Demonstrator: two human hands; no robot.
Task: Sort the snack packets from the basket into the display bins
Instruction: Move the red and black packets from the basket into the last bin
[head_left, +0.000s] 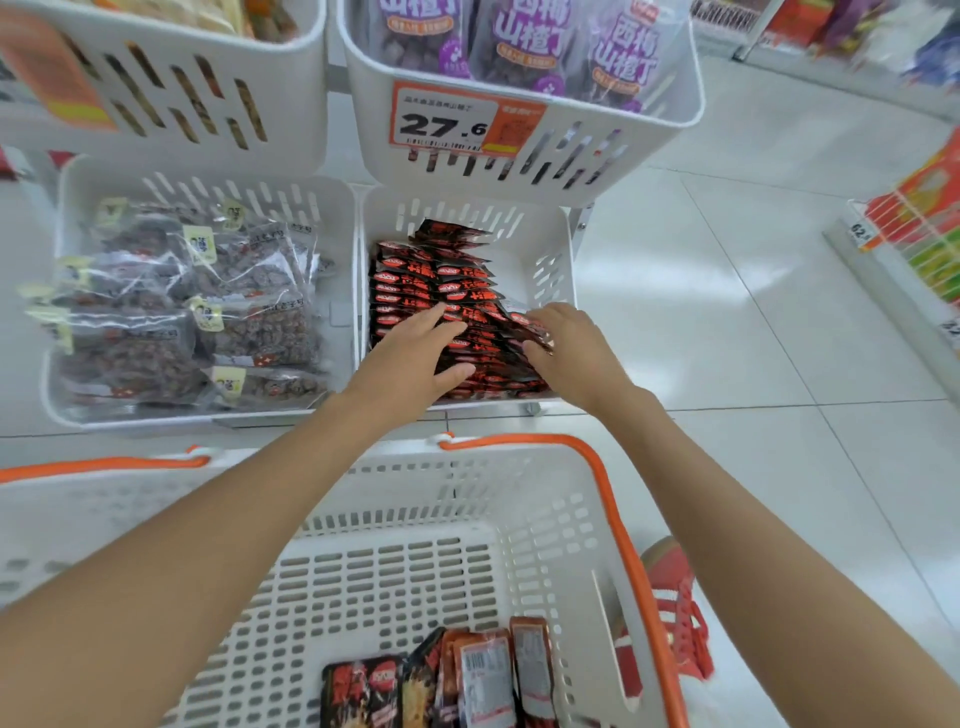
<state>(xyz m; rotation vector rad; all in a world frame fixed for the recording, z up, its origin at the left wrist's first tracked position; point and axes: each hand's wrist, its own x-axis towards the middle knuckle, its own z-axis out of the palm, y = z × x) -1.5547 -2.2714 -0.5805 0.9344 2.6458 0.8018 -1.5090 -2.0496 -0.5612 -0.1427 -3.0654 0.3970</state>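
Landmark: packet bin (550, 270). Stacked packets (441, 280) are sitting in rows inside it, crowding its left and near part. The left hand (410, 358) is lying flat on the near rows, and the right hand (571, 348) is touching the stack's right edge. A second bin (208, 192) is standing directly left of it, with bags (182, 322) lying inside. An upper bin (649, 130) is sitting behind and above it. The basket (519, 499) is standing in front of it, with loose packets (467, 675) lying at the basket's near end.

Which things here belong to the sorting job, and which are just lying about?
Job: left hand, right hand, red-black packets, their bin, basket, packets left in basket.
Lying about: purple bags, price tag, clear bags, red shoe.
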